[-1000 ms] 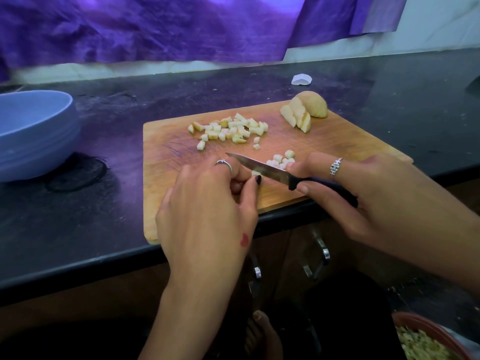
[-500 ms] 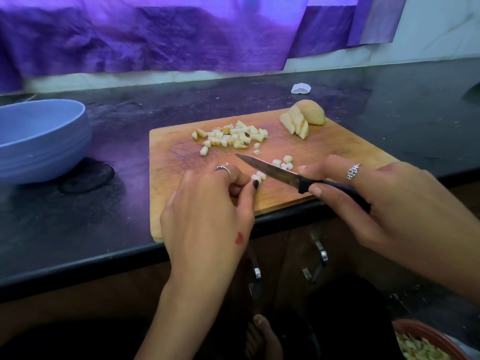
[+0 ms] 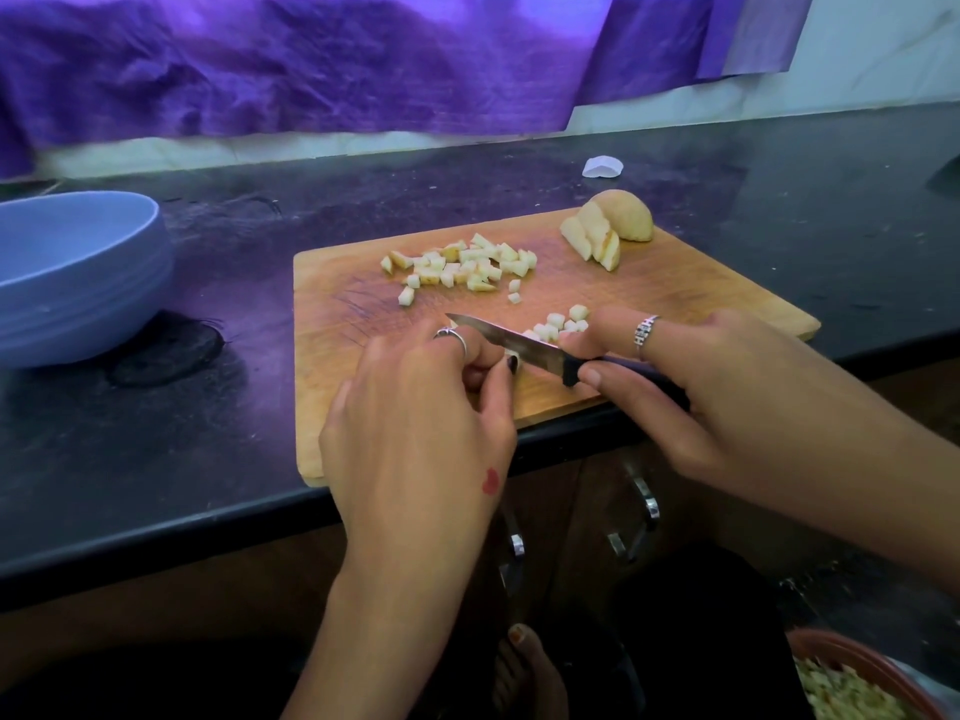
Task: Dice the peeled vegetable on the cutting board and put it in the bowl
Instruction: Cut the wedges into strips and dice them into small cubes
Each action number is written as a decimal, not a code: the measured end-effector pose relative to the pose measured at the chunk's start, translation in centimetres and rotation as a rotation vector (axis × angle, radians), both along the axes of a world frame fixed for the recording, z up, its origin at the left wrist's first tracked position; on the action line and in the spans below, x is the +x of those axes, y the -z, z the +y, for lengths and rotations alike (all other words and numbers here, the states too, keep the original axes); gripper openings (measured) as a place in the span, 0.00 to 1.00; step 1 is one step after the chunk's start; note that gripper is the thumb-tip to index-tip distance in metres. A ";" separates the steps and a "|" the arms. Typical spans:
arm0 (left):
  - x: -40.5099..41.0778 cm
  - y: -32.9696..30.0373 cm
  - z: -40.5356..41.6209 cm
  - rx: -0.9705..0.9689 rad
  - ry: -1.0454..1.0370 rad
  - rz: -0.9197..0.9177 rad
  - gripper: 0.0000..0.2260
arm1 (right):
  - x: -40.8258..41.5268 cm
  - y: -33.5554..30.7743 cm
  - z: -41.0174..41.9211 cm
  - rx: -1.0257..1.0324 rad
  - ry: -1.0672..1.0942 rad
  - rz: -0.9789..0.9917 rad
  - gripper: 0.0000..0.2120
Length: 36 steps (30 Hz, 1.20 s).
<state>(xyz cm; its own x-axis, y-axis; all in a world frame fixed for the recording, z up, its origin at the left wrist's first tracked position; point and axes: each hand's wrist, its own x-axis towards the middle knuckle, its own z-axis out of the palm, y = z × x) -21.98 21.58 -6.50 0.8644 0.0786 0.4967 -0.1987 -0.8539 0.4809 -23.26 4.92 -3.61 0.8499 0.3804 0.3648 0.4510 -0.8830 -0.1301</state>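
Right hand (image 3: 691, 387) gripping knife (image 3: 511, 343), left hand (image 3: 421, 423) pinching vegetable piece on cutting board (image 3: 675, 288)

One cutting board (image 3: 675, 283) on one desk (image 3: 156, 449). One blue bowl (image 3: 78, 272) at left. One knife (image 3: 514, 345). Two hands: left hand (image 3: 415, 423), right hand (image 3: 727, 387). Two rings, one per hand: ring on left (image 3: 453, 336), ring on right (image 3: 644, 331). Two groups of diced pieces: bigger pile (image 3: 462, 265), roughly thirty cubes, exact count unclear; smaller pile (image 3: 558, 324) by the blade, about six visible. One uncut chunk (image 3: 626, 215) with about three slices (image 3: 595, 241) leaning on it. One small white scrap (image 3: 601, 166) behind the board. One reddish tub (image 3: 857, 678) bottom right. Two cabinet handles (image 3: 644, 504) below.
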 end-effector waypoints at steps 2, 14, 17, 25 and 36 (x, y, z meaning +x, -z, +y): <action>0.0 0.0 0.0 0.001 -0.003 -0.005 0.05 | 0.2 0.1 0.0 0.015 -0.002 0.019 0.09; -0.2 -0.1 0.0 -0.021 -0.003 0.024 0.06 | -1.9 -0.4 -1.4 -0.067 0.039 -0.144 0.11; -0.2 -0.1 0.1 -0.026 0.001 0.034 0.07 | -1.9 -0.2 -1.3 -0.046 0.090 -0.190 0.11; -0.3 -0.2 0.1 -0.053 0.002 -0.004 0.05 | -2.2 -0.1 -0.7 0.021 0.103 -0.087 0.13; 0.2 0.2 0.3 -0.048 0.019 -0.017 0.05 | -1.5 -0.3 0.7 -0.075 0.076 -0.080 0.09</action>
<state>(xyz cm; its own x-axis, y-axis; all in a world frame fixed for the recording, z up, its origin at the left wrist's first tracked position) -21.82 21.85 -6.72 0.8573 0.0862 0.5076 -0.2237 -0.8256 0.5180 -24.75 5.66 -3.32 0.8466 0.3444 0.4057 0.3883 -0.9211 -0.0286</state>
